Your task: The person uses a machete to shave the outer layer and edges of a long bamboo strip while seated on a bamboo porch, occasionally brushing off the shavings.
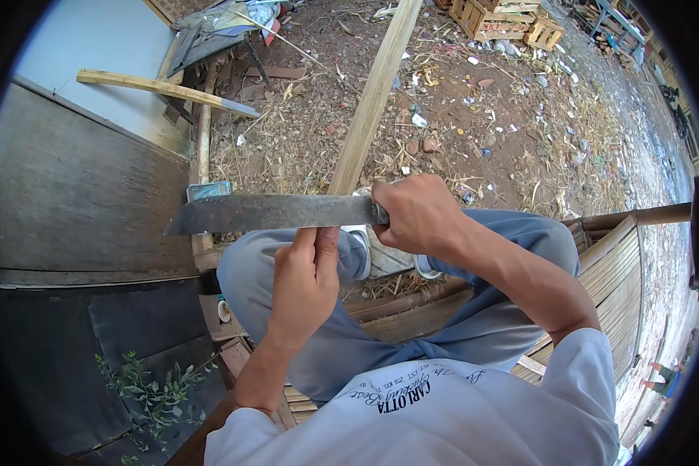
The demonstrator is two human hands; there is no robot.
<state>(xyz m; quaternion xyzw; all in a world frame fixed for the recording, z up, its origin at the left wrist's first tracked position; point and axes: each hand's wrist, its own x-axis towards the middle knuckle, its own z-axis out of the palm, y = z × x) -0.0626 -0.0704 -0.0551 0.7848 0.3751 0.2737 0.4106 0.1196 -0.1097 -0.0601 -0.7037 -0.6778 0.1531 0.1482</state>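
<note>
A long machete (279,211) with a dark, worn blade lies crosswise in front of me, its tip to the left. My right hand (421,216) is wrapped round its handle. Below the blade's middle is my left hand (304,283), thumb and fingers brought together at the lower edge. What they pinch is hidden by the blade; I cannot tell if it is the blade or something behind it. A long squared wooden pole (374,105) runs from the far edge of view down to behind the blade, where its near end is out of sight.
I sit with knees apart on a bamboo bench (610,272). Another wooden beam (167,89) juts from the pale wall at left, near a cluttered table (210,46). Wooden crates (493,19) stand far right on littered ground. A leafy plant (151,396) grows at lower left.
</note>
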